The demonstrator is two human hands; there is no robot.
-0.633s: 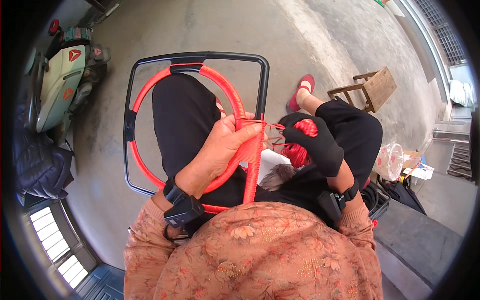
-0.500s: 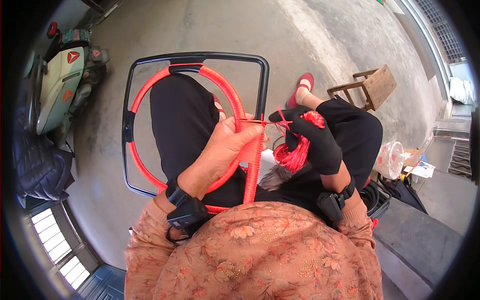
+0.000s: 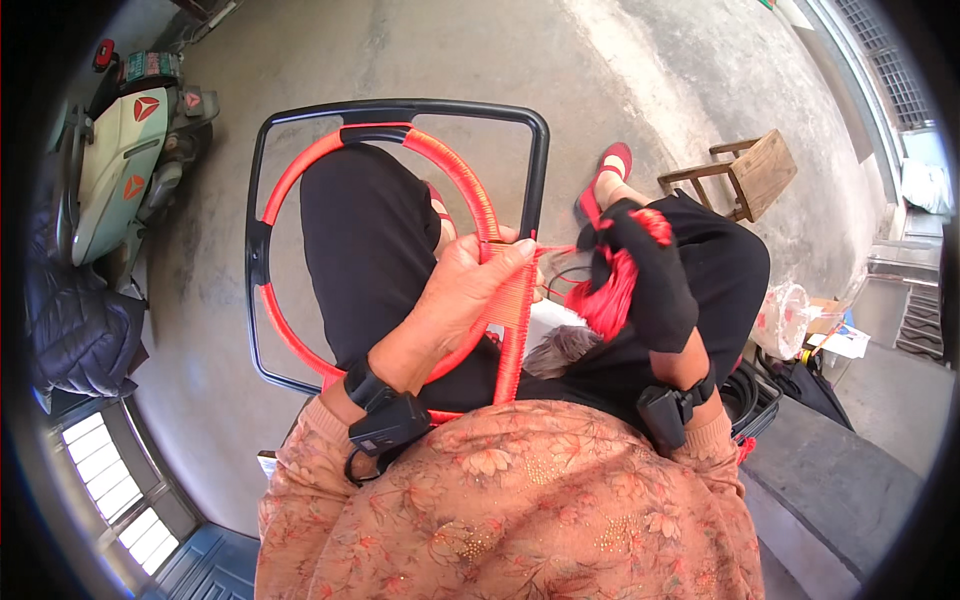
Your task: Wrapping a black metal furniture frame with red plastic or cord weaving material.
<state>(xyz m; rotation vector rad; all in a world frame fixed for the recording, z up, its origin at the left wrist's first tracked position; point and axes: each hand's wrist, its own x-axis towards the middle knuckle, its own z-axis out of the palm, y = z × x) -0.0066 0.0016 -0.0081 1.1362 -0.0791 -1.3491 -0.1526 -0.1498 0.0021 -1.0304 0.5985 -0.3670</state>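
My left hand (image 3: 462,285), bare, grips the frame's right side: thumb on top of the red wound band (image 3: 510,290), fingers mostly hidden behind. My right hand (image 3: 655,270), black glove, is closed round a bundle of red cord (image 3: 608,295), well apart from the left; fingers blurred. A red strand (image 3: 556,249) runs between the band's top end and the right hand.

Black rectangular frame (image 3: 430,103), rounded corners, lies over my left thigh, near edge at my floral blouse (image 3: 520,490). Red-wrapped ring (image 3: 467,172) sits inside it: black joint (image 3: 375,134) by the frame's far edge, another (image 3: 258,252) at its left edge. Band bridges ring and frame along the right edge, between the far right corner and my blouse; the side bar below is wrapped red too.

Dark box on each wrist, left (image 3: 388,425) and right (image 3: 662,415). Grey fluffy thing (image 3: 562,350) and something white (image 3: 548,318) between my thighs, unclear what.

Floor (image 3: 400,60): scooter (image 3: 120,180) along its left edge, dark padded jacket (image 3: 85,330) nearer me. Wooden stool (image 3: 765,172) toward the right edge, beyond my right knee; clear plastic bag (image 3: 782,318) nearer, same edge.
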